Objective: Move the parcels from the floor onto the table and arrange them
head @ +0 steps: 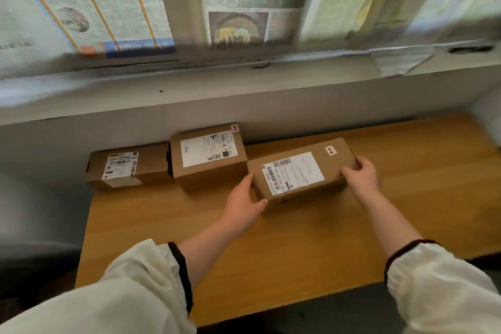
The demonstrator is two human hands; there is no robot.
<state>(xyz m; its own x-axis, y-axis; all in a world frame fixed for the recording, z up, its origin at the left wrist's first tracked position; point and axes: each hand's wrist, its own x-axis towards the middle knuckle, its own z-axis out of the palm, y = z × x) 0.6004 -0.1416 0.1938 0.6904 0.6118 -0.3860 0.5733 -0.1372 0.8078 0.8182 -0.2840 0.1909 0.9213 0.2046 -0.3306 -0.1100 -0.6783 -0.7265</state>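
Observation:
Three brown cardboard parcels with white labels lie on the wooden table [271, 252]. The small left parcel [127, 167] and the middle parcel [207, 158] stand against the back wall, touching each other. The right parcel [299, 171] sits slightly turned, its near left corner close to the middle parcel. My left hand [244, 202] grips its near left end and my right hand [362, 175] grips its right end. The parcel rests on or just above the tabletop; I cannot tell which.
A grey wall and a window ledge [244, 81] run behind the table, with newspaper sheets [244, 0] covering the window above. The table's left edge drops to a dark floor area [35, 225]. Bare wood stretches to the right of the held parcel.

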